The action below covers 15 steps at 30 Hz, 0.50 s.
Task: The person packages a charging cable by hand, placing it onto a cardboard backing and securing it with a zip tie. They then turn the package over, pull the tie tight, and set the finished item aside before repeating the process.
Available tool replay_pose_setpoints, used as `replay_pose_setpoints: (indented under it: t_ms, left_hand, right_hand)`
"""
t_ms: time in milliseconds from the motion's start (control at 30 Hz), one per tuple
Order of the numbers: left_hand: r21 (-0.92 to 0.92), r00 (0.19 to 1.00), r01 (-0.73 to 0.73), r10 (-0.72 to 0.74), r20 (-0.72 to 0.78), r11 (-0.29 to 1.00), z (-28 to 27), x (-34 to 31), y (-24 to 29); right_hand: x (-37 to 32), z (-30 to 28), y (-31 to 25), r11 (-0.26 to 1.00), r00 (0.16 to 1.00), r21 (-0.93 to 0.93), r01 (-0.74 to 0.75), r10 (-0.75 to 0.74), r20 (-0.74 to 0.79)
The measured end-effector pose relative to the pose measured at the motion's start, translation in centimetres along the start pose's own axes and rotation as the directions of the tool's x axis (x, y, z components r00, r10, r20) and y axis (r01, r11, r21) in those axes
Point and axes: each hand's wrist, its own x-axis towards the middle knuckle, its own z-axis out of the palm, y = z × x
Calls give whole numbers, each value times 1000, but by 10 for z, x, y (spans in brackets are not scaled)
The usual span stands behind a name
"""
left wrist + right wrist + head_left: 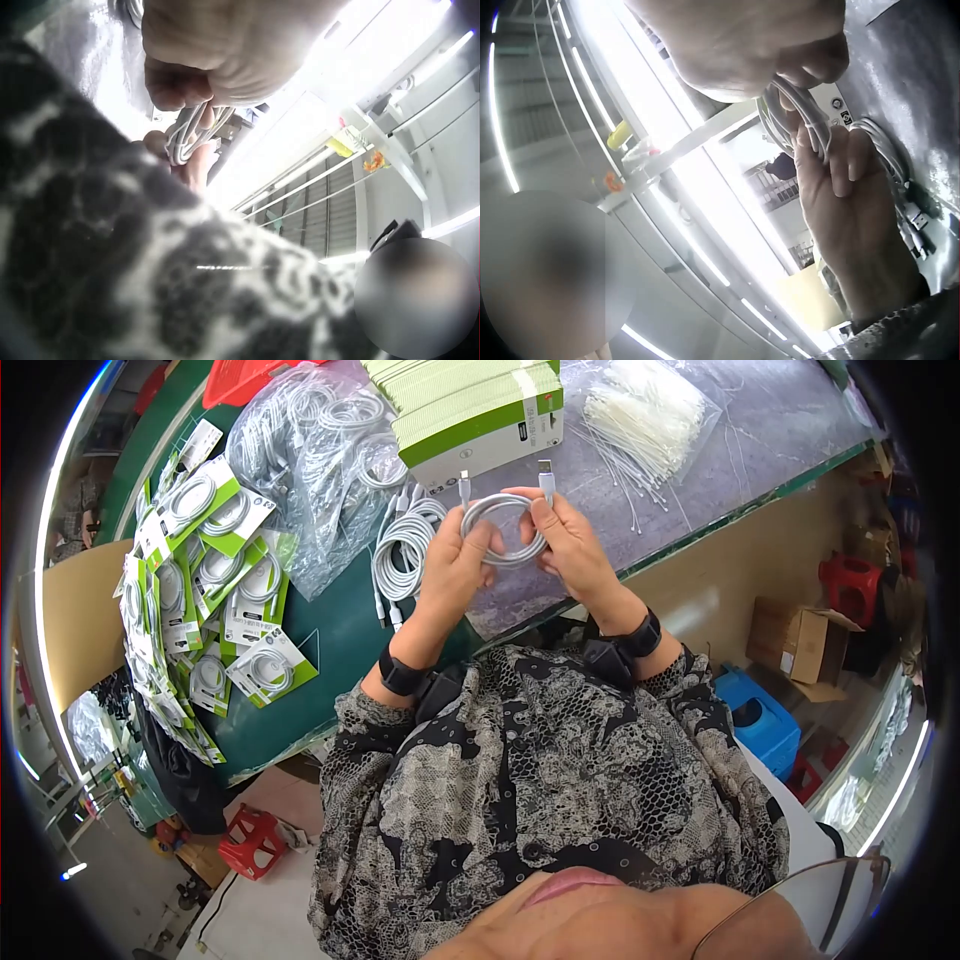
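A coiled light-grey USB cable (pixel 512 560) is held up in front of the body, over the table edge. On its left side my left hand (pixel 452 568) grips the ring, and a small connector (pixel 464 487) sticks up there. Opposite it, my right hand (pixel 580 550) pinches the coil, a USB-A plug (pixel 546 478) rising above the thumb. From the right wrist view, fingers wrap round the cable strands (pixel 817 129). The left wrist view shows the same bundle (pixel 180 142) between both hands. Close to the left hand lie more coiled cables (pixel 403 550).
Packaged cables on green-and-white cards (pixel 265 668) are piled at the left. Behind the hands stands a box of green-edged cards (pixel 480 445). A clear bag of cables (pixel 310 480) lies left of it, white cable ties (pixel 650 420) right. A red container (pixel 235 380) sits far left.
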Motion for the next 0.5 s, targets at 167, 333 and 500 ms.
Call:
replay_pose_setpoints:
  t_ms: [167, 333, 500]
  left_hand:
    - [-241, 976, 171, -131, 176, 955, -12, 5, 8]
    - [-205, 932, 308, -252, 260, 929, -22, 7, 17]
    - [-314, 880, 392, -254, 401, 865, -13, 1, 13]
  right_hand:
    - [6, -17, -1, 998, 990, 24, -52, 48, 131]
    - [2, -19, -5, 998, 982, 21, -63, 58, 182]
    - [4, -22, 6, 989, 993, 133, -61, 47, 107]
